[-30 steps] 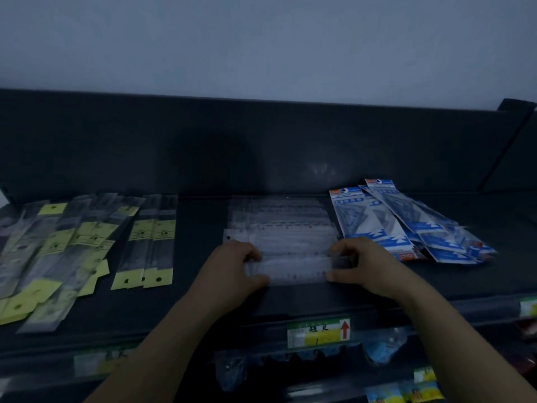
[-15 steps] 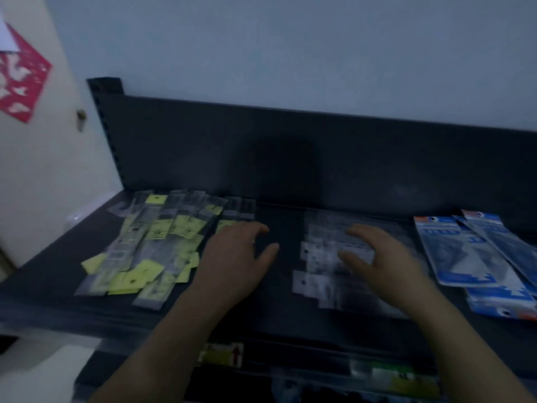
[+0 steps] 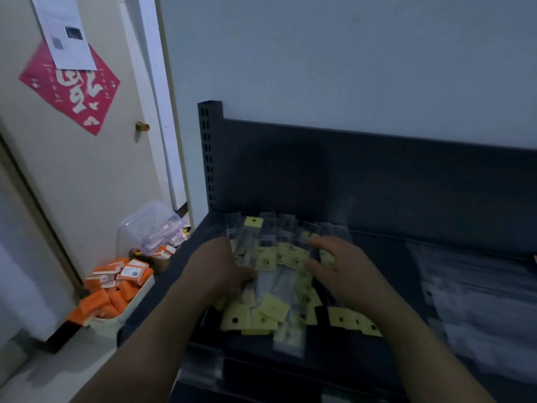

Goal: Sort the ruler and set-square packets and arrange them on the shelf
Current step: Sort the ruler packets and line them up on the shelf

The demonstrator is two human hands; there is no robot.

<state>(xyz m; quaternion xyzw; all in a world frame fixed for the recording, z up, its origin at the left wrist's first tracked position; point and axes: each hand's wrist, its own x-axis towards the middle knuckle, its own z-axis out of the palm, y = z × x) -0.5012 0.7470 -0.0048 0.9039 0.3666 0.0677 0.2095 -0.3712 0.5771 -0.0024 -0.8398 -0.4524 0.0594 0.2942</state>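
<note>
A dark metal shelf [image 3: 383,248] fills most of the view. On the shelf's right part lies a blurred spread of clear packets [image 3: 479,289]. On the shelf's left part lies a loose heap of ruler packets [image 3: 271,289] with yellow tags. On the floor left of the shelf is a pile of orange cartons [image 3: 116,289]. My right hand [image 3: 345,271] rests on the heap, its fingers spread wide. My left hand [image 3: 216,271] is nearer the shelf's left end, its fingers curled down into the heap. I cannot tell whether they grip a packet.

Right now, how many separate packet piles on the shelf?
2. Yellow-tabbed pile at the left end of the shelf, left hand and right hand on it. Clear-packet pile to its right, no hand on it. More may sit beyond the right edge.
</note>
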